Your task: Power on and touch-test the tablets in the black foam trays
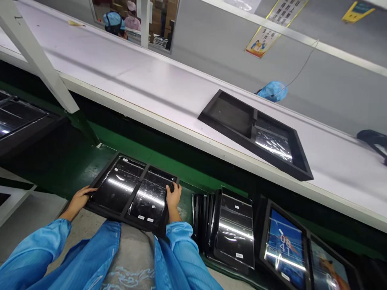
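Note:
Between my two hands is a black foam tray (130,201) with two compartments, tilted in front of my lap. A glossy black screen panel (116,188) lies in its left compartment, and another panel (150,193) in the right one; both carry small white labels. My left hand (79,201) grips the tray's left edge, fingers partly hidden by the rim. At the right edge, my right hand (173,196) has its thumb on top and its other fingers curled over the side.
A second black tray (225,129) sits on the white bench (145,86), a panel in its right compartment. To my right, several upright panels (236,225) lean together beside a tray (267,221) with colourful screens. More panels (18,114) lie left. A slanted white post (42,60) meets the bench.

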`<act>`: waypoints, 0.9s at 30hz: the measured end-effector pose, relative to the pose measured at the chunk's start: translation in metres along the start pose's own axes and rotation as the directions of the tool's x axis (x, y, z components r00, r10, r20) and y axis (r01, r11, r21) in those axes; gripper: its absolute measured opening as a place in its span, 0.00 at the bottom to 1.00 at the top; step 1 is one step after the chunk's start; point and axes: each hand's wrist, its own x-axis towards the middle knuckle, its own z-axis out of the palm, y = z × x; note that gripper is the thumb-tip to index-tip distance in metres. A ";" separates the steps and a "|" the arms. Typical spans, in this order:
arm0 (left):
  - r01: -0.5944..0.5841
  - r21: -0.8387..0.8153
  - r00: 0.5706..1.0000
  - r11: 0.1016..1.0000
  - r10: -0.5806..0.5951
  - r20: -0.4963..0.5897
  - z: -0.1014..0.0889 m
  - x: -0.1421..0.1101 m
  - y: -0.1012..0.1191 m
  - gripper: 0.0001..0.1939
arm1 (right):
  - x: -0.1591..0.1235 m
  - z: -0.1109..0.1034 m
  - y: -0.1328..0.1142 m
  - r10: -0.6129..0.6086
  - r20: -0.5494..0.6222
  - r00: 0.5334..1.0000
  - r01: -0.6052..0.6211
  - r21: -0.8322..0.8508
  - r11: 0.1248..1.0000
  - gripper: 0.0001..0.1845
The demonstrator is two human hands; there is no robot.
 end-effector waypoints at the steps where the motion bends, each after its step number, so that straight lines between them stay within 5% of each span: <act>1: 0.003 -0.005 1.000 1.000 -0.003 -0.001 0.000 0.000 0.000 0.25 | 0.000 0.000 0.000 -0.002 0.000 1.000 0.002 -0.002 1.000 0.24; 27: 0.038 0.002 0.999 0.999 -0.038 0.019 0.004 0.006 -0.009 0.28 | -0.002 -0.005 -0.011 -0.012 0.033 0.999 0.015 -0.084 0.996 0.26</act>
